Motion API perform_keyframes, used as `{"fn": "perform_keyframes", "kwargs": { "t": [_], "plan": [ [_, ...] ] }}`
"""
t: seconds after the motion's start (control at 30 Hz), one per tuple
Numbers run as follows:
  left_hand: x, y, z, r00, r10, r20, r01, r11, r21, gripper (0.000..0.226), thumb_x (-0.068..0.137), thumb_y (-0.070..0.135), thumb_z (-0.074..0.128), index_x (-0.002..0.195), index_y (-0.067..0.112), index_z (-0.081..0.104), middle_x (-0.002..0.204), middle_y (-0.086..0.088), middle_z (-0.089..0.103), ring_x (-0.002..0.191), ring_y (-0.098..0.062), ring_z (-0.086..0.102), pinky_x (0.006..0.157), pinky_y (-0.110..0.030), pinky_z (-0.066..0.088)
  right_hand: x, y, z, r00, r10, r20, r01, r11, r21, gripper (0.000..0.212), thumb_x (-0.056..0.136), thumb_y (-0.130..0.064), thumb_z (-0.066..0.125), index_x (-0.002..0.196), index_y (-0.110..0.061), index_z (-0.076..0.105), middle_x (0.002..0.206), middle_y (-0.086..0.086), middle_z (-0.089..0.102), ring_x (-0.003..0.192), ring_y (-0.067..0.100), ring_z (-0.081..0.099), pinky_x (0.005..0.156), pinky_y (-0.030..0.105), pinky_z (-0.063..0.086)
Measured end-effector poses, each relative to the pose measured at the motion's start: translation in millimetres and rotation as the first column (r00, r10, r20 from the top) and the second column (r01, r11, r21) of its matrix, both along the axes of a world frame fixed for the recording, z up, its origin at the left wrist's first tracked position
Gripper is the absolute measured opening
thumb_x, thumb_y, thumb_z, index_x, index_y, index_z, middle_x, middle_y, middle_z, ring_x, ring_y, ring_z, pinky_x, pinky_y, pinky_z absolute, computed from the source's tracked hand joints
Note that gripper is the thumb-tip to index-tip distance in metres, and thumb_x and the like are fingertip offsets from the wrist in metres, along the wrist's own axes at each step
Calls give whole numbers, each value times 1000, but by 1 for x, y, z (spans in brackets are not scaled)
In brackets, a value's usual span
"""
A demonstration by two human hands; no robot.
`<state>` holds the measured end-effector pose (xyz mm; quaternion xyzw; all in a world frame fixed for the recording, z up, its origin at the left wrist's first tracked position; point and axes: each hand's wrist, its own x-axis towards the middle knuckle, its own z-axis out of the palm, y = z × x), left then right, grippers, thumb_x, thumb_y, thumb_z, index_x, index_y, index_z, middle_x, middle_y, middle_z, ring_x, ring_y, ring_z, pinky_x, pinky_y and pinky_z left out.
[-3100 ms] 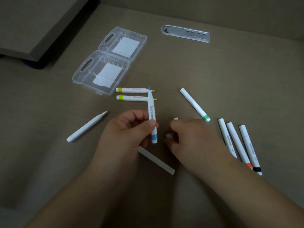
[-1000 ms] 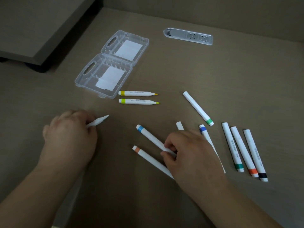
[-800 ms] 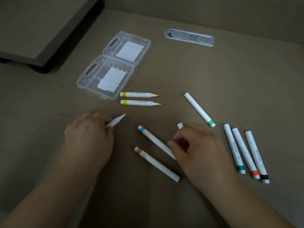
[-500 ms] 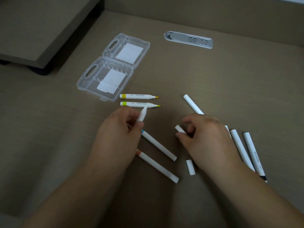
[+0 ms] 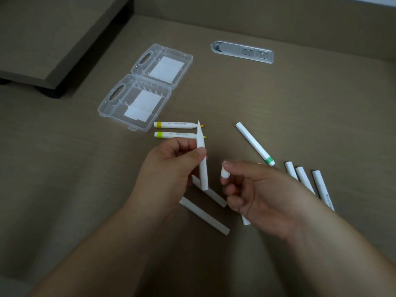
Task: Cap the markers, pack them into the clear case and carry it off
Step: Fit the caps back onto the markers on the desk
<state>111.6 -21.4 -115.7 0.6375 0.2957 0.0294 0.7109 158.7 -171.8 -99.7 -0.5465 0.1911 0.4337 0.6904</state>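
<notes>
My left hand (image 5: 171, 168) holds an uncapped white marker (image 5: 201, 155) upright, tip pointing up. My right hand (image 5: 263, 194) pinches a white cap (image 5: 225, 173) just right of that marker. The clear case (image 5: 137, 101) lies open and empty at the upper left. Two uncapped yellow-banded markers (image 5: 175, 124) (image 5: 174, 135) lie beside it. A capped green-banded marker (image 5: 255, 144) lies to the right. Two capped markers (image 5: 203, 215) (image 5: 212, 195) lie under my hands, and three more (image 5: 304, 179) are partly hidden behind my right hand. Another loose cap (image 5: 246, 220) shows below my right hand.
A grey socket strip (image 5: 242, 52) is set into the brown table at the back. A raised shelf (image 5: 53, 35) stands at the far left, casting a dark gap beneath it.
My left hand picked up the white marker from the left and brought it to the middle, tip up. My right hand let go of the capped markers and picked up a cap.
</notes>
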Motion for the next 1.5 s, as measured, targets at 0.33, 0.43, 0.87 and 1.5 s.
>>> {"fn": "perform_keyframes", "kwargs": {
  "t": [0.33,0.43,0.87,1.5],
  "plan": [
    [-3,-8,1,1000,10,13,-9,999,-46,8,89,15,67,85,18,73,76,-5,71,64,-15,58,63,-35,44,-3,-4,3,996,-30,-88,35,998,59,10,83,-9,65,73,-9,63,64,5,58,51,10,42,42,18,29],
    [-5,-7,3,1000,-13,12,13,1000,4,7,88,17,68,87,20,74,78,-2,73,66,-13,61,64,-35,46,-4,-5,1,998,-39,47,38,999,18,1,83,-5,66,83,-5,67,66,7,61,52,11,45,42,19,32],
    [-22,-6,7,984,-179,24,157,913,377,20,86,12,71,87,31,73,77,14,68,67,0,58,60,-8,44,6,-18,0,802,-20,597,125,983,-134,23,87,3,61,87,-13,77,59,6,56,54,15,46,53,28,39],
    [-27,-4,10,927,-375,-18,266,622,736,29,86,18,68,85,46,60,89,20,55,89,-2,53,70,-4,35,3,-24,1,572,384,725,-88,907,-411,15,86,-20,72,88,-34,75,74,10,70,73,37,63,67,55,55]
  ]
}}
